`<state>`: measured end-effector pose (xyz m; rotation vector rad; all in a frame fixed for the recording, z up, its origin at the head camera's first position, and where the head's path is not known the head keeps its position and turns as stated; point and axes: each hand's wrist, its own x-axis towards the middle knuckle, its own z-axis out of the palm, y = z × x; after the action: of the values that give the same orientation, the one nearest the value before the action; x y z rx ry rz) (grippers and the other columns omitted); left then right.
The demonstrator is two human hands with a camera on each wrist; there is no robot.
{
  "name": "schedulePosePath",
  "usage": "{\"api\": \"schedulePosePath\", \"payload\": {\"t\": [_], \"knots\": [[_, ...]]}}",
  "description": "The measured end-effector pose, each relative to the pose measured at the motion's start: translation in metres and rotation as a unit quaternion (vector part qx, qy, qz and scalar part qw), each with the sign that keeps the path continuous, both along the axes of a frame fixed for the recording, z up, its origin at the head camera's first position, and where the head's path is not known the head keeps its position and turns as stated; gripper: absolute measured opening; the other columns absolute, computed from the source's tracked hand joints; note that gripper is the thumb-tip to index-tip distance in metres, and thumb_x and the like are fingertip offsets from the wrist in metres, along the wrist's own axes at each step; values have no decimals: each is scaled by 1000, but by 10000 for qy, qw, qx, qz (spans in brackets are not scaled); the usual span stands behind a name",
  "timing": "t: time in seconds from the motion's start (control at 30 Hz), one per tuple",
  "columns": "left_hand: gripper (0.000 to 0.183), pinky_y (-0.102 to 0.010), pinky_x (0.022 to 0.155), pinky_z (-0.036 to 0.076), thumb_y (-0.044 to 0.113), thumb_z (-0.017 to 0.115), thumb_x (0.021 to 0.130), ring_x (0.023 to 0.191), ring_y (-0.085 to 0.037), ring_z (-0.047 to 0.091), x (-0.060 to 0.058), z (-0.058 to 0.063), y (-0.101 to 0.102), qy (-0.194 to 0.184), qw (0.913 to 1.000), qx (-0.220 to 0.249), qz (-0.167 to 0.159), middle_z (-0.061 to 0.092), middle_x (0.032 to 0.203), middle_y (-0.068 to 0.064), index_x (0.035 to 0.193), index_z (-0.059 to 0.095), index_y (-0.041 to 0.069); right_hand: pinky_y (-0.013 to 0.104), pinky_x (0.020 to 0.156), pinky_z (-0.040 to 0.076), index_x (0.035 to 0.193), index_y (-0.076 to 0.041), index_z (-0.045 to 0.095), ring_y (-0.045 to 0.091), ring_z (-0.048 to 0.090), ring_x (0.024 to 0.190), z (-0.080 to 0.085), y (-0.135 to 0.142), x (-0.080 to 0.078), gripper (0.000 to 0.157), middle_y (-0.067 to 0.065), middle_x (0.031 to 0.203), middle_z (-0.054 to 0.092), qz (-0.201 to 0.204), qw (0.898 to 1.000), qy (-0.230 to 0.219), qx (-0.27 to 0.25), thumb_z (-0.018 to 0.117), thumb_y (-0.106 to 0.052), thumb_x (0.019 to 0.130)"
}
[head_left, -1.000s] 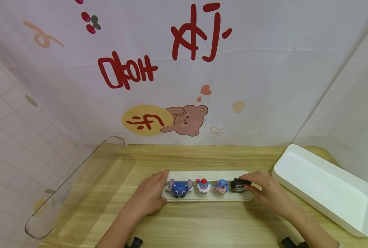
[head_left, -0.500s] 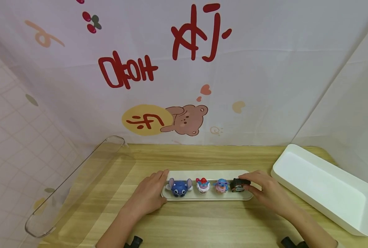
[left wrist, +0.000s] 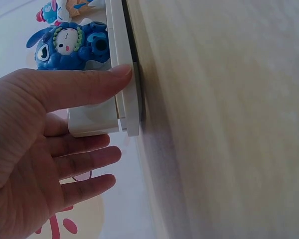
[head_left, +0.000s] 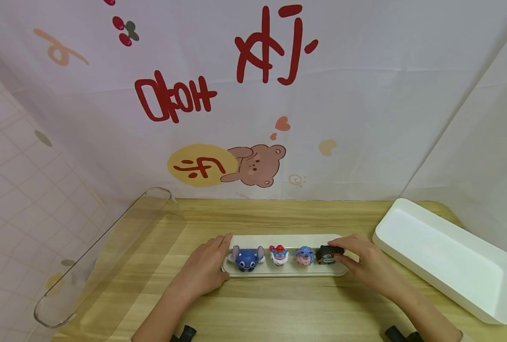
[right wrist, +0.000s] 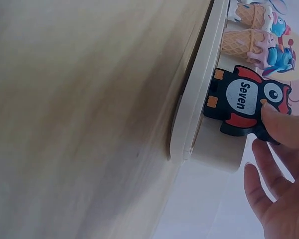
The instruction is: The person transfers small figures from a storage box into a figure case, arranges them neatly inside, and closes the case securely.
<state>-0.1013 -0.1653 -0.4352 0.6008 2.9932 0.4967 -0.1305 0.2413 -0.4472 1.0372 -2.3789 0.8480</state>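
A long cream stand (head_left: pixel 287 271) with rounded ends and a raised back step lies on the table. My left hand (head_left: pixel 206 266) grips its left end, thumb (left wrist: pixel 84 87) along the front edge and fingers behind. At the right end my right hand (head_left: pixel 370 263) pinches a black owl figure (right wrist: pixel 244 99) by its head, its feet down at the stand. The owl has red patches and "Seven" on its belly. Left of it on the stand are a blue big-eared figure (head_left: pixel 247 260), a white ice-cream figure with a red top (head_left: pixel 280 256) and a pink one with sunglasses (head_left: pixel 305 257).
To the right a white tray (head_left: pixel 450 261) lies at an angle. On the left stands a clear plastic cover (head_left: pixel 108 266) near the tiled-pattern side sheet. A printed white cloth (head_left: pixel 364 118) hangs behind the wooden table (head_left: pixel 287 308).
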Motion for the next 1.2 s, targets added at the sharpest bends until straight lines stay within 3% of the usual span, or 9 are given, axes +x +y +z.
{"api": "schedulePosePath", "payload": {"t": [0.17,0.37,0.53,0.67,0.8,0.93,1.07,1.2], "knots": [[94,-56,106,48,14,95,76,130,-37,57,0,-1,-1,-7,10000,-6,2,56,145,-21,154,45,-6,10,85,47,120,-5,74,14,66,92,2,3,1,65,5,111,75,-219,9997,-60,-23,95,8,60],[95,-56,106,48,14,95,75,131,-38,56,-1,-1,0,-11,10000,10,13,56,146,-22,154,45,-6,19,76,52,127,-4,69,15,67,93,12,14,4,67,8,114,74,-640,9970,-429,-124,94,6,65],[95,-57,107,48,14,95,75,132,-38,56,-1,-2,0,-24,10000,17,24,56,146,-22,154,45,-6,19,74,53,135,-3,64,11,68,94,13,27,7,67,10,119,73,-1125,9875,-1085,-224,93,-1,74],[96,-57,107,47,13,95,75,132,-38,56,-1,-2,0,-33,10000,14,32,56,146,-22,154,45,-7,25,72,55,143,0,57,12,69,95,10,37,9,71,18,124,69,-1329,9733,-1856,-224,91,-8,81],[96,-57,107,47,13,95,75,132,-38,56,-1,-1,0,-40,10000,12,32,56,146,-22,154,45,-7,29,74,58,148,3,49,23,71,99,5,42,11,75,21,129,66,-1384,9557,-2593,-174,88,-16,87],[96,-56,107,48,13,96,75,131,-38,56,-1,-1,0,-45,10000,-7,27,56,145,-22,154,45,-6,29,74,60,147,8,48,29,71,98,-2,43,11,76,21,126,66,-1298,9451,-2993,-176,87,-19,88],[96,-56,107,48,13,96,74,132,-38,56,-1,-1,1,-36,10000,-6,16,56,145,-22,154,45,-6,28,73,59,141,13,51,21,70,93,-9,43,9,72,15,112,69,-1113,9412,-3185,-199,87,-17,87],[96,-56,106,48,13,96,74,131,-38,56,-1,-1,1,-27,10000,-7,17,56,145,-22,153,45,-7,26,75,57,139,13,53,9,68,89,-13,42,9,69,5,102,69,-905,9306,-3544,-125,86,-22,89]]}}
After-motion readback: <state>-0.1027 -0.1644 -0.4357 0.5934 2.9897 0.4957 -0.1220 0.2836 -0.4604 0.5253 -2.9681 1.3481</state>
